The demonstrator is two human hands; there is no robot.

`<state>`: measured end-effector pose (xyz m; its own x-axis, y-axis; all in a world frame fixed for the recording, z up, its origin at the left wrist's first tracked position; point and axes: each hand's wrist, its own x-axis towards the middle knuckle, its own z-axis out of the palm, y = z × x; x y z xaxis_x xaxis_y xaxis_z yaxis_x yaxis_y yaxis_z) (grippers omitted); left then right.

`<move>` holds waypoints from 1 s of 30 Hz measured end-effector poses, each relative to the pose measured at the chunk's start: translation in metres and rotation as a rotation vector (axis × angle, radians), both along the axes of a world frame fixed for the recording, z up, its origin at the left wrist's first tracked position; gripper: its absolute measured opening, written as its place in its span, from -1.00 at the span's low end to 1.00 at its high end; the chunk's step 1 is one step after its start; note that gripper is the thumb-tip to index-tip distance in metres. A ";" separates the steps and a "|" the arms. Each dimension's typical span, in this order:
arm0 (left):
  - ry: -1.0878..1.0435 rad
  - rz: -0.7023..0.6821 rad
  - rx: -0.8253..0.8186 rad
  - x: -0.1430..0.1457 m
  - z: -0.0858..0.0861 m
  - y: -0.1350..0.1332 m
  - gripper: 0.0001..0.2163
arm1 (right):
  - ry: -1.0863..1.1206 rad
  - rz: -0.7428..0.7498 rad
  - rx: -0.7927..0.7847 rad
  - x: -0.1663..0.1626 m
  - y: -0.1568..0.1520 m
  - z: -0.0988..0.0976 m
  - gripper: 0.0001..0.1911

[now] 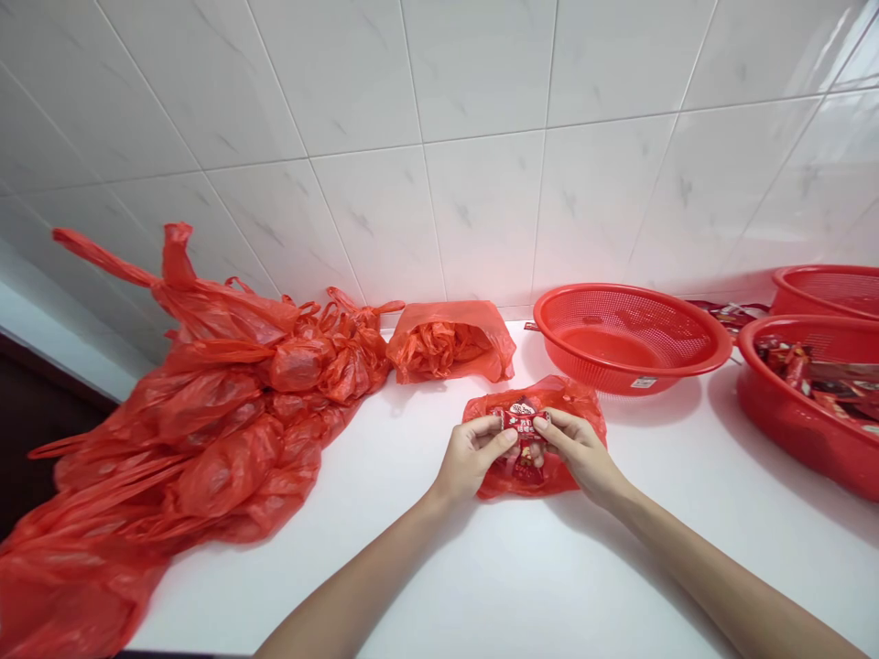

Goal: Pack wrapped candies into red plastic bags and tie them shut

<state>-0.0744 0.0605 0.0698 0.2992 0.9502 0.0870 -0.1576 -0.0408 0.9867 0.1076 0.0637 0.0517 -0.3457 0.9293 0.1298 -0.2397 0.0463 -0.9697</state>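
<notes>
A small red wrapped candy point(523, 422) is pinched at its two ends between my left hand point(472, 457) and my right hand point(580, 450). Both hands are closed on it, just above a small red plastic bag point(580, 404) that lies flat on the white table point(481, 586). Another small red item shows inside the bag under the candy.
A heap of tied red plastic bags point(226, 412) covers the left of the table. An open red bag point(450, 341) sits at the back by the tiled wall. One red colander point(628, 337) holds nothing; two red baskets point(810, 394) at the right hold wrapped sweets.
</notes>
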 end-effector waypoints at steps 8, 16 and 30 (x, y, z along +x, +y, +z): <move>0.008 0.073 -0.001 -0.001 0.005 -0.001 -0.66 | -0.118 -0.001 0.031 -0.003 -0.006 0.005 -0.48; -0.003 0.043 -0.042 -0.003 0.004 -0.001 -0.67 | -0.084 0.028 0.011 -0.002 -0.005 0.003 -0.49; 0.060 0.045 0.044 -0.004 0.004 0.000 -0.71 | -0.073 0.051 -0.034 -0.001 -0.005 0.003 -0.50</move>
